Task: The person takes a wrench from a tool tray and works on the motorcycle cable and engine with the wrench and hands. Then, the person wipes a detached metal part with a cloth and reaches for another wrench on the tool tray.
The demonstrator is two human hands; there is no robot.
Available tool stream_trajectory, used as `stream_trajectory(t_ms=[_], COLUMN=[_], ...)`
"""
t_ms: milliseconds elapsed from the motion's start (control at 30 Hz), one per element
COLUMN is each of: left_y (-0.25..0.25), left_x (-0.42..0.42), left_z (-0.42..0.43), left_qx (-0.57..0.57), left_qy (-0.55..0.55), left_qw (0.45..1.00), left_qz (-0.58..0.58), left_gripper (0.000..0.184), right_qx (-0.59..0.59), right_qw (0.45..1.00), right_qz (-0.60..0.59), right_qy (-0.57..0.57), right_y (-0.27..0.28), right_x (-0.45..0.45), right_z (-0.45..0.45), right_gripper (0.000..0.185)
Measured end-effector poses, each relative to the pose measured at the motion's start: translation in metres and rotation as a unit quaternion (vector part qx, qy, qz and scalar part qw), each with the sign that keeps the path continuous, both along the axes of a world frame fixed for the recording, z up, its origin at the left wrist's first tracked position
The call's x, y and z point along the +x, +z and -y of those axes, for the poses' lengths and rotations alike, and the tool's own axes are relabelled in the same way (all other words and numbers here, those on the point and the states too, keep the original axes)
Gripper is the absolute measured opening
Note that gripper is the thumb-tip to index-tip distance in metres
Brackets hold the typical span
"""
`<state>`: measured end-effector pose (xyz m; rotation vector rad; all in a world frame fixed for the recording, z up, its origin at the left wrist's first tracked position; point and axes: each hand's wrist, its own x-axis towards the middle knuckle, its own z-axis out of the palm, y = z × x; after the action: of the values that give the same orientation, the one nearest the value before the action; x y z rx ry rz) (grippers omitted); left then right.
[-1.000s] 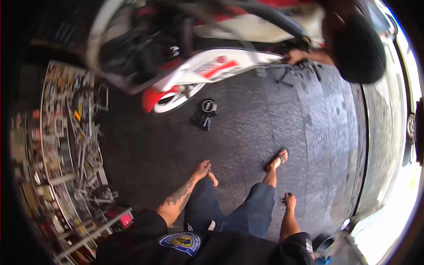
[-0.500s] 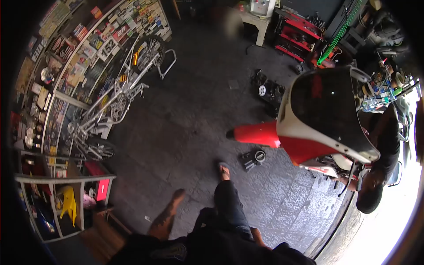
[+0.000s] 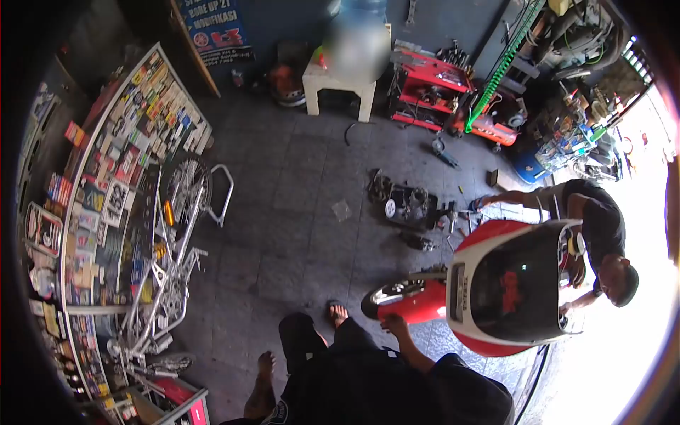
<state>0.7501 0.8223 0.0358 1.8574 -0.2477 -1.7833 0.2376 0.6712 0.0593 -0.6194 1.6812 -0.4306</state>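
Observation:
My left hand (image 3: 266, 364) hangs low beside my leg, its fingers loosely bent, with nothing visible in it. In front of my body, my right hand (image 3: 397, 326) has its fingers loosely apart and appears empty. It is close to the red front fender (image 3: 414, 303) of a red and white motorcycle (image 3: 464, 290); from above I cannot tell whether they touch. A large dark windscreen (image 3: 513, 283) covers the front of its fairing. My sandalled foot (image 3: 338, 312) stands on the dark tiled floor (image 3: 276, 234).
A co-worker (image 3: 598, 234) in dark clothes bends at the motorcycle's far side. Engine parts (image 3: 411, 205) lie on the floor ahead. At left, a bare motorcycle frame (image 3: 170, 276) stands before a display case (image 3: 117, 191). A red tool cart (image 3: 432, 88) and a white stool (image 3: 340, 85) are behind.
My view has shifted, bringing more of the back wall into sight. My right hand now shows in front of me near the fender. My left hand appears lower. The co-worker's body is more visible.

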Motion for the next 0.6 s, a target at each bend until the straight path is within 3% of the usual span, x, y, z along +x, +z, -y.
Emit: stream_trajectory(t_ms=[33,67,100,133,167,200,300,333,400,433,467,600], left_y=[0.017,0.027,0.035,0.038,0.039,0.04,0.034,0.025,0.014,0.009,0.004,0.007], left_x=[0.017,0.037,0.054,0.068,0.081,0.093,0.126,0.133,0.143,0.143,0.14,0.111], left_z=[0.017,0.029,0.041,0.055,0.075,0.096,0.195,0.233,0.326,0.378,0.435,0.649], left_qx=[0.02,0.039,0.04,0.039,0.031,0.048,0.092,0.092,0.073,0.057,0.036,-0.037], left_qy=[-0.113,-0.267,-0.449,-0.582,-0.663,-0.667,-0.59,-0.568,-0.539,-0.525,-0.511,-0.464], left_qw=[0.99,0.942,0.843,0.734,0.647,0.646,0.74,0.763,0.79,0.8,0.81,0.835], left_qz=[0.083,0.201,0.291,0.347,0.377,0.367,0.31,0.296,0.284,0.283,0.286,0.294], left_gripper=[0.018,0.022,0.027,0.034,0.041,0.042,0.044,0.045,0.046,0.047,0.047,0.05], right_qx=[-0.027,-0.035,-0.044,-0.096,-0.093,-0.093,-0.087,-0.169,-0.24,-0.13,-0.018,-0.021], right_qw=[0.999,0.999,0.997,0.983,0.983,0.982,0.979,0.939,0.879,0.957,0.995,0.999], right_qz=[-0.031,-0.019,-0.006,-0.15,-0.152,-0.163,-0.187,-0.297,-0.402,-0.248,-0.079,-0.022], right_qy=[0.004,-0.027,-0.058,0.043,0.033,0.026,0.005,0.05,0.088,0.079,0.065,-0.018], right_y=[0.003,0.009,0.02,0.053,0.048,0.043,0.035,0.041,0.04,0.03,0.025,0.059], right_x=[0.01,0.022,0.032,0.043,0.049,0.052,0.078,0.09,0.107,0.113,0.121,0.161], right_z=[0.038,0.074,0.11,0.143,0.159,0.175,0.205,0.201,0.192,0.192,0.201,0.245], right_gripper=[0.027,0.028,0.029,0.034,0.034,0.034,0.034,0.034,0.033,0.028,0.026,0.028])
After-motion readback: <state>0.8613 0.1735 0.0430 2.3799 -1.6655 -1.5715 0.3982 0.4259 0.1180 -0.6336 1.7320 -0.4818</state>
